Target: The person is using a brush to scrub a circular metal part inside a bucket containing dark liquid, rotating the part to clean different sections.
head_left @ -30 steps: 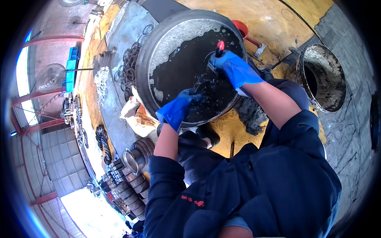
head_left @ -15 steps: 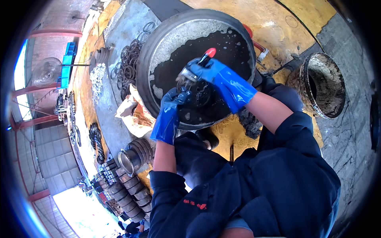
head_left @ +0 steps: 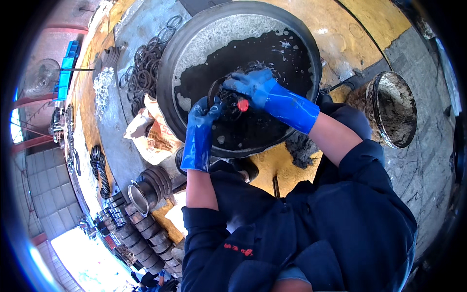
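Both my hands wear long blue rubber gloves and work over a wide round basin of dark, foamy liquid. My left hand is closed on a dark ring, held tilted above the liquid. Against the ring's inner side, my right hand grips a brush; only the red end of its handle shows clearly, pointing toward me. The bristles are hidden by the fingers and the dark ring.
Left of the basin lie many dark rings in a heap and a crumpled sack. Ribbed metal parts and stacked blocks stand nearer left. A grimy bucket stands at the right.
My right hand has turned over, swinging the brush handle's red end from pointing away to pointing toward me. The left hand has moved slightly away from me, and the ring now shows more upright.
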Tool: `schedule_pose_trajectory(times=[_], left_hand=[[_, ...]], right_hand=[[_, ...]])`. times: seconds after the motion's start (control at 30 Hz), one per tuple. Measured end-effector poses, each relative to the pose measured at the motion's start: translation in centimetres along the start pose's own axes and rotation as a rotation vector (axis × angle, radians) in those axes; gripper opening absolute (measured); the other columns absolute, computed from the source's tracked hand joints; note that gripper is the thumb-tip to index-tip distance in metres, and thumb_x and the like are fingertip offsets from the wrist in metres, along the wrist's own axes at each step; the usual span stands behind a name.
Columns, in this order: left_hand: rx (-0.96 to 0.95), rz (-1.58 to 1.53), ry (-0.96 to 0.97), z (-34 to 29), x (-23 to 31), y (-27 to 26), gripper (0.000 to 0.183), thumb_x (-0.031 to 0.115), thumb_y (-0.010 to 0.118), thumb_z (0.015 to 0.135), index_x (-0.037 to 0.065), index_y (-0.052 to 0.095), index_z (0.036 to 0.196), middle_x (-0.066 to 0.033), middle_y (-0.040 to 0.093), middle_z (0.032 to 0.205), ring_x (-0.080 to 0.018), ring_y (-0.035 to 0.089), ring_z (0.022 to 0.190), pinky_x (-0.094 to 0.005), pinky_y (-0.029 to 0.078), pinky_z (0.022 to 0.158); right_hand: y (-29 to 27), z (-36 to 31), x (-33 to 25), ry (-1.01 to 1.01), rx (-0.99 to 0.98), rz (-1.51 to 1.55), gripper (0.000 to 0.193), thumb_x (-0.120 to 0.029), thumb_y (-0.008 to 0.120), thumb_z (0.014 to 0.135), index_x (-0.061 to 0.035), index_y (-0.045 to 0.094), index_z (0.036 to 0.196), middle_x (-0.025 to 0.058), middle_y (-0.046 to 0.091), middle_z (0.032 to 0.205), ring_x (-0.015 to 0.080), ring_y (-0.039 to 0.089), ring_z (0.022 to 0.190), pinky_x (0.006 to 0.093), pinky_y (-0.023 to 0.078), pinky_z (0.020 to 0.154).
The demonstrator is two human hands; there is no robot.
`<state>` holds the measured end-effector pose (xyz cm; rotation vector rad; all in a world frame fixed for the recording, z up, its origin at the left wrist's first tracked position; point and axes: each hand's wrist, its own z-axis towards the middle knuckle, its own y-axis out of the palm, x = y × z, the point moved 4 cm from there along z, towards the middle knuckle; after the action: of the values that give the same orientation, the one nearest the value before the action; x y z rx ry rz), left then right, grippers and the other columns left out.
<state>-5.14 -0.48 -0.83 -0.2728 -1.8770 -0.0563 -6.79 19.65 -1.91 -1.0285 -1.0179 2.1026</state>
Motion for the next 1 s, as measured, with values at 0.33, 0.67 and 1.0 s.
schedule_pose_trajectory(times=[0.33, 0.67, 1.0], left_hand=[[0.111, 0.052, 0.108, -0.9, 2.3, 2.2, 0.023, 0.012, 0.069, 0.091, 0.001, 0.069, 0.111, -0.0043, 0.071, 0.099, -0.0103, 0.064, 0.089, -0.0252, 0.049, 0.084], [0.111, 0.181, 0.18, 1.2, -0.6, 1.3, 0.026, 0.01, 0.067, 0.091, 0.0, 0.067, 0.115, -0.0041, 0.071, 0.103, -0.0122, 0.064, 0.095, -0.0273, 0.048, 0.091], [0.125, 0.082, 0.212, 0.7, 0.6, 2.4, 0.024, 0.011, 0.07, 0.091, 0.002, 0.07, 0.113, -0.0033, 0.071, 0.104, -0.0115, 0.063, 0.097, -0.0272, 0.048, 0.091]], right_hand=[[1.1, -3.6, 1.2, 0.961, -0.292, 1.275, 0.033, -0.03, 0.063, 0.091, -0.0026, 0.071, 0.108, 0.0065, 0.07, 0.092, 0.0132, 0.062, 0.083, 0.03, 0.049, 0.077], [-0.4, -1.5, 2.0, 0.707, -0.038, 0.912, 0.034, -0.033, 0.067, 0.089, -0.0115, 0.068, 0.115, 0.0076, 0.072, 0.1, 0.0233, 0.069, 0.089, 0.0362, 0.054, 0.084], [2.0, -2.8, 4.6, 0.91, -0.343, 0.626, 0.035, -0.032, 0.064, 0.09, -0.0107, 0.068, 0.117, 0.0124, 0.072, 0.105, 0.0238, 0.068, 0.095, 0.0339, 0.053, 0.084]])
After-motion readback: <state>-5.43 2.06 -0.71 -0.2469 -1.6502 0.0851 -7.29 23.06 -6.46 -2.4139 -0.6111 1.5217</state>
